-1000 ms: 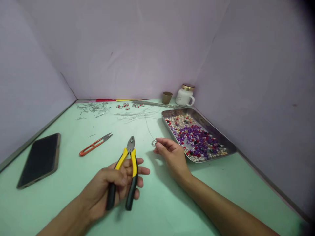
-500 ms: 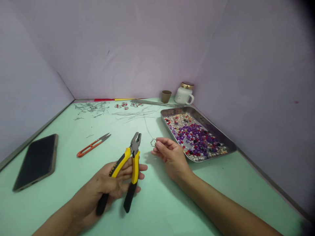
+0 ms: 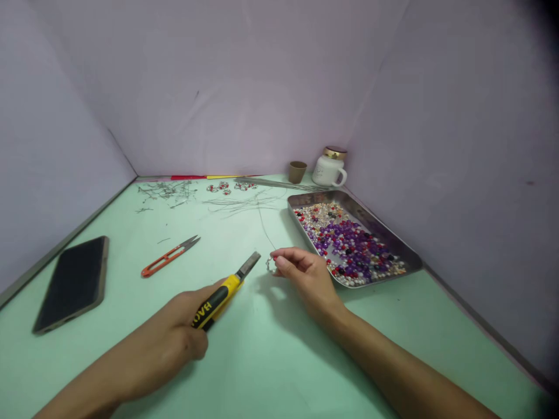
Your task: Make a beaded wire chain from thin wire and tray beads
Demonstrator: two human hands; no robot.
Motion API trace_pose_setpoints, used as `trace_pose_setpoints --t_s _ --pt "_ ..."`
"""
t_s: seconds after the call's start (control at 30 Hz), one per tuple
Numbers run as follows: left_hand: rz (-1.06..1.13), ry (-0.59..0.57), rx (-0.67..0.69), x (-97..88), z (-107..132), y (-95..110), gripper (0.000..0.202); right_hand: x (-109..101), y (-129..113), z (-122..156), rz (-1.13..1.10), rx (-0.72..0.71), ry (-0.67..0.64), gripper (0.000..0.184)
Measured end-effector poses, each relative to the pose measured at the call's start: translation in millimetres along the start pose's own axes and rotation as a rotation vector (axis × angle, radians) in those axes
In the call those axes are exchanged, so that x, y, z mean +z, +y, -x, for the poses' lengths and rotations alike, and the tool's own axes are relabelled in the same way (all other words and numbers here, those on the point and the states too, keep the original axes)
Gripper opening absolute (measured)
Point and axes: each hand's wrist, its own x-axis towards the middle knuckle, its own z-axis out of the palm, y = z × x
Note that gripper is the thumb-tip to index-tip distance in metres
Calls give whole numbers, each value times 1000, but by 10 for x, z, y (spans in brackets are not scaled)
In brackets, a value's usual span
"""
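Note:
My left hand (image 3: pixel 181 334) is closed around the yellow and black handles of a pair of pliers (image 3: pixel 225 292). The jaws point up and to the right, close to my right hand. My right hand (image 3: pixel 303 273) pinches a small ring of beads on wire (image 3: pixel 271 265) between thumb and fingers. A thin wire (image 3: pixel 263 224) runs from the ring back across the green table (image 3: pixel 262 361).
A metal tray (image 3: pixel 410 262) of purple, white and red beads lies right of my right hand. Orange thread snips (image 3: pixel 168 257) and a dark phone (image 3: pixel 72 282) lie to the left. Wire pieces (image 3: pixel 166 191), small beaded rings (image 3: pixel 220 187), a brown cup (image 3: pixel 297 172) and a white mug (image 3: pixel 329 169) stand at the back.
My left hand turned palm down and closed on the pliers' handles, swinging the jaws right toward the beaded ring. My right hand stayed in place.

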Motion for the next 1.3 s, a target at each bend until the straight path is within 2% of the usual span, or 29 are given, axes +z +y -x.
trace_pose_setpoints --t_s 0.1,0.2,0.37,0.5,0.6,0.7,0.83,0.97,1.17,1.3 --pt "-146 -7 -43 -82 23 2 56 -13 -39 -4 -52 92 -94 16" --pt "-231 -32 -39 -71 34 -34 59 -19 -89 -6 -90 152 -154 16" --pt "-291 -52 -30 -47 51 -62 61 -28 -190 -7 78 151 -133 15" --pt "-327 -66 -111 -6 85 61 63 -33 -200 -8 110 136 -164 18" --pt "-373 -28 -189 67 118 211 69 -25 -177 -8 95 134 -197 20" --pt "-405 -37 -216 96 132 294 70 -15 -178 -2 91 134 -197 21" --pt "-461 -84 -255 35 130 233 68 -13 -202 10 90 152 -189 19" --pt "-495 -55 -292 -9 149 158 64 -13 -182 12 103 153 -210 19" --pt "-499 -49 -292 -14 145 148 64 9 -161 23 125 126 -219 18" --pt "-494 -66 -233 -40 136 69 65 28 -182 48 153 122 -220 16"
